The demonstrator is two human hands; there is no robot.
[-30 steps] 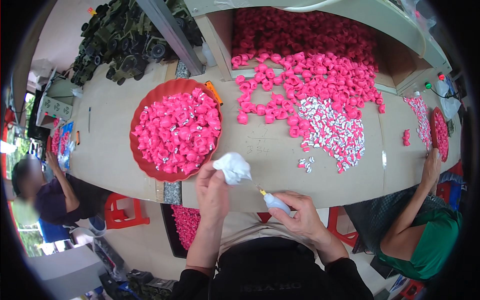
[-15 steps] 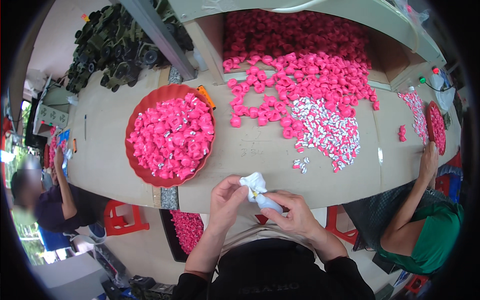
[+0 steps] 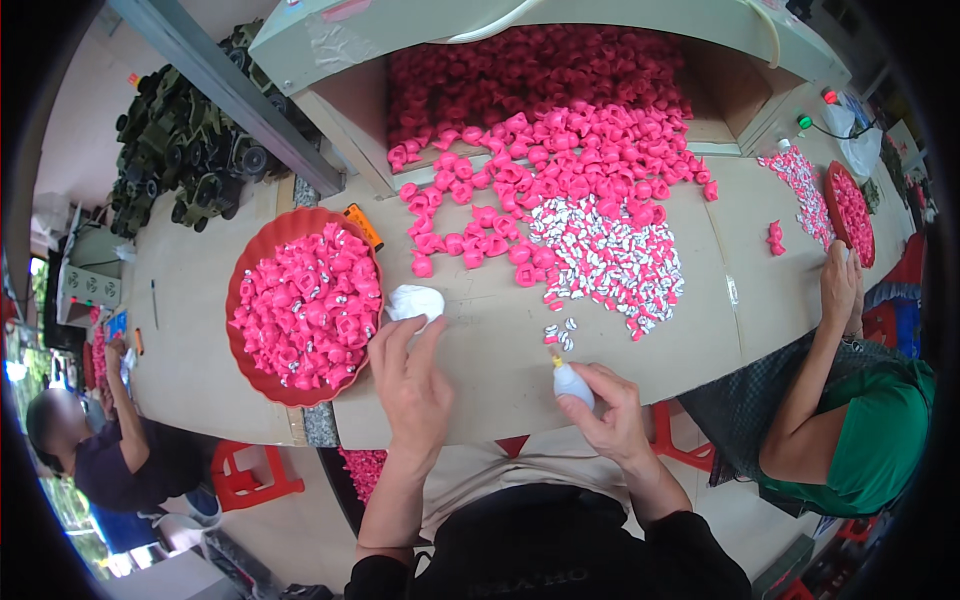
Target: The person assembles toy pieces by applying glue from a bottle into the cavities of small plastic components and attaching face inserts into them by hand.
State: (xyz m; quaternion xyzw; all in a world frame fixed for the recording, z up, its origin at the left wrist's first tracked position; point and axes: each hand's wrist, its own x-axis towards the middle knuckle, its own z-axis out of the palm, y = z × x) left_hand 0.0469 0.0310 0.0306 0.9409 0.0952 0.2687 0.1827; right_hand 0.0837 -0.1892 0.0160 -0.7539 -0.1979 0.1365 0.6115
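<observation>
A small white squeeze bottle with a yellowish nozzle tip sits in my right hand, fingers wrapped round it and the nozzle pointing away from me. On the table, a crumpled white tissue lies just beyond the fingertips of my left hand. Those fingers are stretched out and apart, touching or nearly touching its near edge. Ahead of the bottle are a few small pink-and-white pieces, close to a larger heap of the same pieces.
Left of my left hand stands a red scalloped bowl filled with pink plastic parts. More pink parts spill from a grey-green box at the back. An orange object lies behind the bowl. Co-workers sit at left and right.
My hands have moved apart. The left one has carried the tissue leftward and let it go on the table near the bowl; the right one has moved slightly right with the bottle, now nozzle-forward.
</observation>
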